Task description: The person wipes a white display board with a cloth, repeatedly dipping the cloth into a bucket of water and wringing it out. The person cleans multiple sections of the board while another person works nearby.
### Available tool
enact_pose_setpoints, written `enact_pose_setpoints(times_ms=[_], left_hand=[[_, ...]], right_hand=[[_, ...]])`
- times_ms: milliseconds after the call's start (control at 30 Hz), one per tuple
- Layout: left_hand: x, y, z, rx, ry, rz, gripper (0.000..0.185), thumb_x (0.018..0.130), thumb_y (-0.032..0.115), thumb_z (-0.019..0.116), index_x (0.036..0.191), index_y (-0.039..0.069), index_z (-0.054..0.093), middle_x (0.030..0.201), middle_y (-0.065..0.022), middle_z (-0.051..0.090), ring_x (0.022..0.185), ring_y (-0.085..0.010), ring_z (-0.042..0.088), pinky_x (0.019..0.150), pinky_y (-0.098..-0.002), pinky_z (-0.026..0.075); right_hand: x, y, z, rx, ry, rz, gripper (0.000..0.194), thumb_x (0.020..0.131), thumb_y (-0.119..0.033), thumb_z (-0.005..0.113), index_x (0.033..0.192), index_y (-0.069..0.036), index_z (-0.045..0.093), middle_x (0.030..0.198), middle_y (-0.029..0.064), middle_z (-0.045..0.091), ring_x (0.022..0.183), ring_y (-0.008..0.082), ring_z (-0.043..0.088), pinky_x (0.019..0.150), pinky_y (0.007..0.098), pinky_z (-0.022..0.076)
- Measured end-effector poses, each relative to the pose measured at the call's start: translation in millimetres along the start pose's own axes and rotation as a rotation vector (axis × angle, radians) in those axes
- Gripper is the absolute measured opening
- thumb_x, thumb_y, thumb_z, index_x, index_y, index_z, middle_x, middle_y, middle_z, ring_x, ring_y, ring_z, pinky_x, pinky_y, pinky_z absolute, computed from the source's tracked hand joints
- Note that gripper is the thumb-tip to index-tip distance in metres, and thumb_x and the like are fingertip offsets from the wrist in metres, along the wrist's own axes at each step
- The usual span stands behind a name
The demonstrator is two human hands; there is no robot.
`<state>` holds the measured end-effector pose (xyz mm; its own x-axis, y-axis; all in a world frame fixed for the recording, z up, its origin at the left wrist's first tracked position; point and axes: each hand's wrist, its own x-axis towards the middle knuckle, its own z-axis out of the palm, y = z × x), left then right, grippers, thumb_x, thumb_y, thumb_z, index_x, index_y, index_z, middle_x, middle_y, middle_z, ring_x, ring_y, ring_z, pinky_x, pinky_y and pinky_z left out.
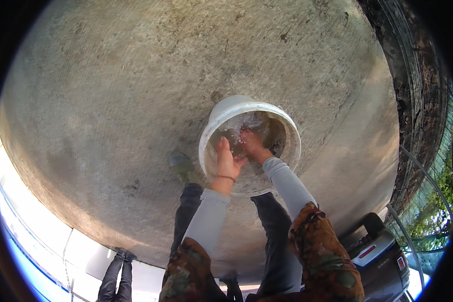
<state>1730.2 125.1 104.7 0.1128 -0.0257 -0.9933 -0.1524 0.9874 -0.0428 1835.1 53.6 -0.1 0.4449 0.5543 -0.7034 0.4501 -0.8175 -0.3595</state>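
Observation:
A white plastic bucket (250, 108) with water in it (226, 130) stands on the concrete ground, just in front of my feet. Both hands are down inside its rim. My left hand (227, 160) is at the left, fingers apart, with a thin brown band round the wrist and nothing held. To its right my right hand (252, 141) reaches into the splashing water; its fingertips are partly hidden by the water, and whether they hold anything cannot be told. Dark bits show at the bucket's right inner wall.
My shoe (182, 166) is beside the bucket at the left. Another person's legs (117, 275) are at the lower left, with more dark legs at the bottom centre. A dark car (385, 264) stands at the lower right, near a wire fence (438, 166).

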Motion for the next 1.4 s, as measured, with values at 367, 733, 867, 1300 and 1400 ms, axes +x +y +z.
enact_pose_setpoints(times_ms=[367,733,867,1300,1400], left_hand=[[3.5,-21.1,-8.6,0.771,0.1,0.428,0.048,0.095,0.039,0.052,0.133,0.009,0.05,0.118,-0.0048,0.058,0.086,-0.0147,0.058,0.063,-0.0301,0.051],[-126.9,-48.6,-16.8,0.566,-0.228,0.487,0.041,0.098,0.041,0.049,0.117,0.006,0.056,0.104,-0.0013,0.06,0.086,-0.0117,0.06,0.073,-0.0272,0.049],[-158.9,-45.7,-33.1,0.376,-0.392,0.46,0.041,0.098,0.044,0.046,0.113,0.007,0.055,0.11,-0.0018,0.058,0.083,-0.0104,0.057,0.076,-0.0283,0.05],[-340.1,-15.2,-146.4,0.048,0.132,0.714,0.039,0.101,0.037,0.041,0.112,0.003,0.056,0.106,-0.0083,0.06,0.088,-0.0182,0.064,0.078,-0.031,0.052],[-385.9,-22.2,-181.8,0.243,0.092,1.059,0.039,0.1,0.037,0.042,0.112,0.003,0.055,0.109,-0.0118,0.061,0.091,-0.0265,0.065,0.078,-0.0348,0.053]], right_hand=[[-106.7,-69.4,-152.4,0.107,0.306,-0.412,0.021,0.087,-0.019,0.059,0.1,-0.004,0.062,0.087,0.0182,0.063,0.085,0.0338,0.064,0.066,0.0433,0.0503],[-33.2,11.4,-199.0,0.599,-0.076,0.084,0.037,0.099,-0.03,0.042,0.099,-0.004,0.068,0.077,-0.0034,0.063,0.072,0.0044,0.052,0.059,0.0254,0.0418],[-60.7,19.1,-211.8,0.428,-0.131,-0.053,0.058,0.099,-0.045,0.04,0.133,0.002,0.047,0.131,0.0162,0.053,0.116,0.0245,0.053,0.097,0.0359,0.0408],[-159.0,95.1,-162.8,0.782,-0.113,0.216,0.048,0.083,-0.044,0.055,0.11,-0.005,0.049,0.097,0.0076,0.054,0.088,0.0217,0.051,0.076,0.0394,0.043],[-151.8,96.1,-146.5,1.081,-0.382,0.392,0.03,0.09,-0.02,0.054,0.116,-0.005,0.053,0.11,0.011,0.058,0.101,0.025,0.057,0.085,0.0413,0.0515]])
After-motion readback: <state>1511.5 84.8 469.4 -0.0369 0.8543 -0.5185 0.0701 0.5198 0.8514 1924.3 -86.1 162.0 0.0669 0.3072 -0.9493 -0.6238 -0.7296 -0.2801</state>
